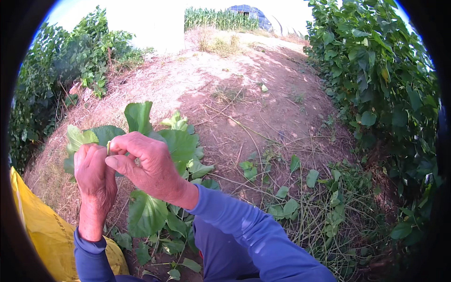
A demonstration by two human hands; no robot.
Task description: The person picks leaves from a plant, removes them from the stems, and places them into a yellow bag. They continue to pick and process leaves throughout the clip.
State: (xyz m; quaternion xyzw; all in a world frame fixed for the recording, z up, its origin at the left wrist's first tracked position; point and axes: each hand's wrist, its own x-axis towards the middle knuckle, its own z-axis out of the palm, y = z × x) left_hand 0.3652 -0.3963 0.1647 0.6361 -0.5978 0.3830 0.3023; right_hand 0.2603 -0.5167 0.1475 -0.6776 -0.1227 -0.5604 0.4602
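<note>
My left hand (94,169) is closed at the left, its palm side hidden, with large green leaves (105,134) spreading behind and beside it. Against its fingers, my right hand (146,165) pinches a short green stem piece (108,148) between thumb and forefinger. Whether the left fingers also grip a stem cannot be seen. Below the hands, broad leaves (147,213) of a low leafy plant rise between the left forearm and my knee. A paler leaf (200,168) lies to the right of the hands.
A yellow plastic sack (53,229) bearing writing stands at the lower left. Tall climbing plants (387,77) line the right, with more vines (53,67) at the left. Cut stems and leaves (317,215) litter the soil at the lower right. A plastic-covered tunnel (252,12) stands far off.
</note>
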